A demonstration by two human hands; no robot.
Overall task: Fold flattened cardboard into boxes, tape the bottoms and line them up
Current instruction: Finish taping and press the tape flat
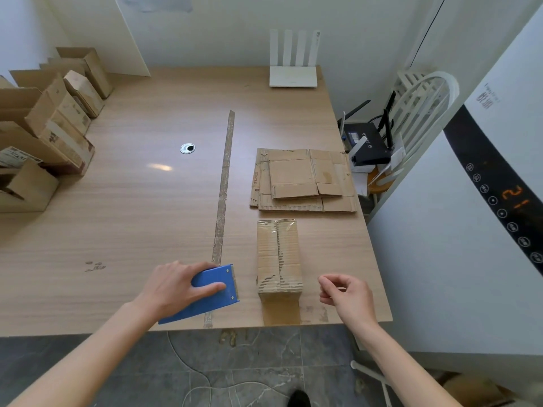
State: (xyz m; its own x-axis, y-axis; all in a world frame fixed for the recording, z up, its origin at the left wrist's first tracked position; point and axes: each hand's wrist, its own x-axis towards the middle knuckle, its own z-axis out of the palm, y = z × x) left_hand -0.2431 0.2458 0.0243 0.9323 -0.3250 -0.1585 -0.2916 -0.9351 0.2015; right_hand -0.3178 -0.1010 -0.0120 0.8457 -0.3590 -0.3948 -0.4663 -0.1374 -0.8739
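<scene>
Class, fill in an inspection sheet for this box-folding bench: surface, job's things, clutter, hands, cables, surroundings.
Surface: wooden table, scuffed, long tape strip stuck down it.
Job's things: taped box near front edge; flat cardboard stack behind it; finished boxes lined up at left; blue tape dispenser.
Clutter: white router at back.
Hands: left hand rests on dispenser; right hand loosely curled, empty.
Cables: nothing seen on table; grommet hole.
Surroundings: chair holding black router; white appliance.
</scene>
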